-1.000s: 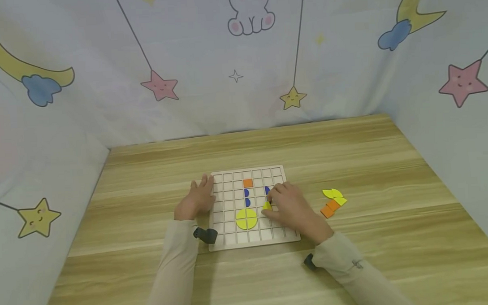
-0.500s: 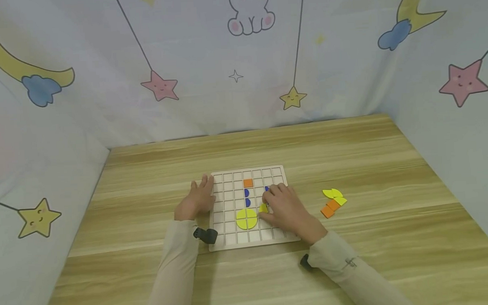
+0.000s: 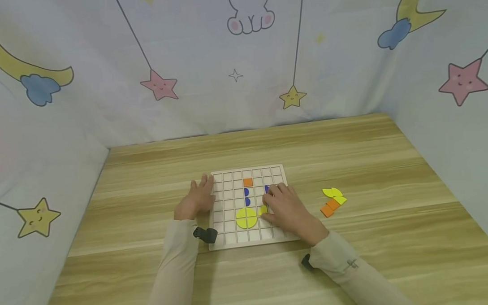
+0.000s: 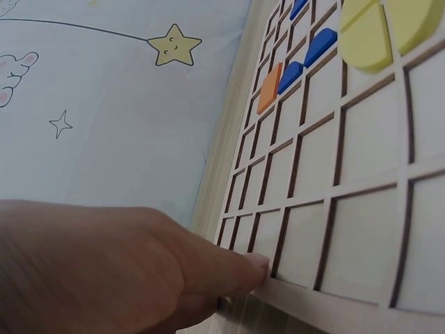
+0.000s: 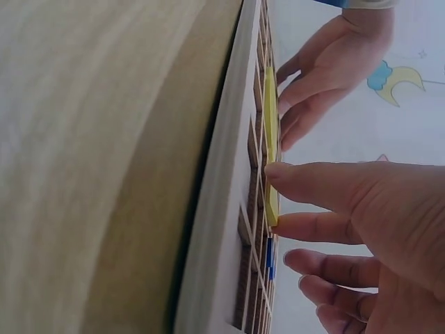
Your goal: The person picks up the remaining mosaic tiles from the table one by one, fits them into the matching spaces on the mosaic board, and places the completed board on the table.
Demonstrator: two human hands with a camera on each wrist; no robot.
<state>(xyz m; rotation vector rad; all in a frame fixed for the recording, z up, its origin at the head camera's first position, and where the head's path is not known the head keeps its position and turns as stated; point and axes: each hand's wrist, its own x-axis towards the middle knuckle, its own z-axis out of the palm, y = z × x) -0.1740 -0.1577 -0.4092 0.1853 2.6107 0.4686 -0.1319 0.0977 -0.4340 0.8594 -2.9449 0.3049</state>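
My left hand rests at the left edge of a pale wooden grid board. In the left wrist view a fingertip touches the board's rim. Over the board's right half, my right hand pinches a yellow quarter-circle piece low on the grid, its thumb and index finger at the piece in the right wrist view. Left of it, several yellow quarters form a circle. Above that circle are two blue half-circles and an orange square. Another blue piece is partly covered by my right hand.
To the right of the board, yellow leaf-like pieces and orange squares lie bunched on the wood-grain table. A patterned cloth wall stands behind the table and at both sides.
My right hand has moved slightly left and down with the yellow piece, which now lies lower and nearer the yellow circle. My left hand has stayed at the board's edge.
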